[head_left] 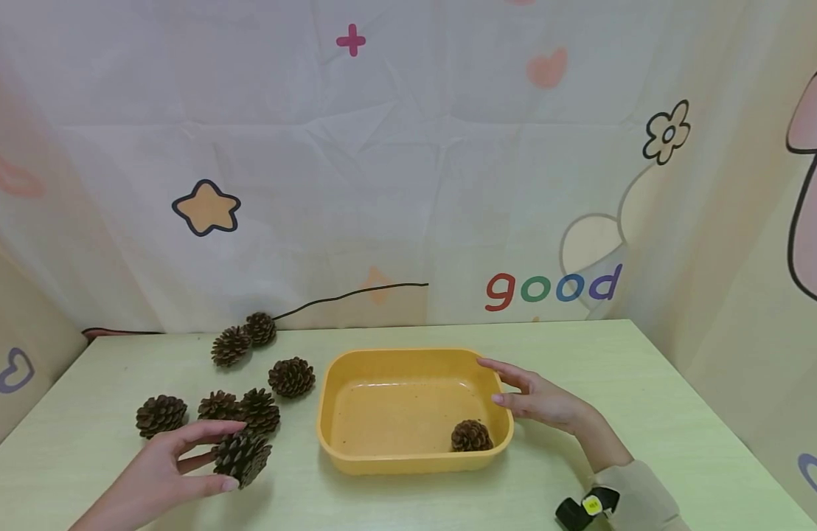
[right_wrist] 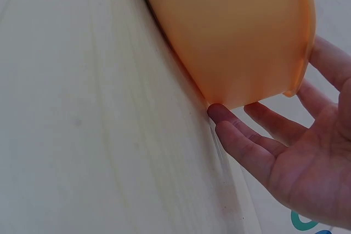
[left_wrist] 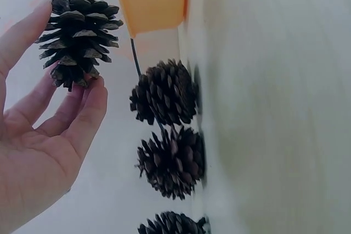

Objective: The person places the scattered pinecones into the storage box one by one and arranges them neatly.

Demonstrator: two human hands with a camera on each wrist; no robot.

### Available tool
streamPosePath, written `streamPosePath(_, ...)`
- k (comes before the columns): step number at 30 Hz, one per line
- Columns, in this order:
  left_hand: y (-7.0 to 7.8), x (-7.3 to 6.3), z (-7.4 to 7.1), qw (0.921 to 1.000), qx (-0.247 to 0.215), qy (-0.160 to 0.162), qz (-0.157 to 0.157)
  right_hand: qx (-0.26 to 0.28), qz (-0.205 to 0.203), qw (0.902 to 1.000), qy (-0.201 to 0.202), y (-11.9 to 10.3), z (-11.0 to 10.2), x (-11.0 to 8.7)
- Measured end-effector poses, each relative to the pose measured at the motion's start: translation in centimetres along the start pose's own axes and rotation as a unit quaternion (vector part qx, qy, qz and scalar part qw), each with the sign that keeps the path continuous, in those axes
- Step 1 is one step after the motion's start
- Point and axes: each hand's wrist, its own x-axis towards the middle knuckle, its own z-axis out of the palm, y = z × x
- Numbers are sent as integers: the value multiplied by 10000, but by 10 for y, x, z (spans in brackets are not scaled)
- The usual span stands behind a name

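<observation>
My left hand (head_left: 158, 472) grips a brown pine cone (head_left: 241, 456) between thumb and fingers, in front of the cones at the left of the table. In the left wrist view the same pine cone (left_wrist: 79, 39) is held up with its scales spread. A yellow plastic tub (head_left: 408, 463) stands mid-table, with one smaller pine cone (head_left: 471, 436) inside its near right corner. At the tub's right end my right hand (head_left: 548, 402) holds the rim, thumb at the edge. The right wrist view shows its fingers (right_wrist: 244, 143) against the outer wall, low down.
Several more pine cones lie left of the tub: one close beside it (head_left: 292, 377), a pair at the back edge (head_left: 231, 346), others near my left hand (head_left: 161, 416). A printed curtain (head_left: 408, 192) hangs behind the pale table (head_left: 687, 442). A black strapped device (head_left: 586, 507) sits at my right wrist.
</observation>
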Motion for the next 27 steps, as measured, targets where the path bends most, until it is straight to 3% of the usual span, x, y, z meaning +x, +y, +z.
streamPosePath(9,19,10,11,9997,-122,102,203,31,-31,10000,-7,0,0,-1)
streamPosePath(19,32,23,24,9969,-256,211,713,91,-68,9999,-45,1,0,0)
streamPosePath(27,43,33,31,9980,-281,77,563,110,-89,9999,-73,2,-1,0)
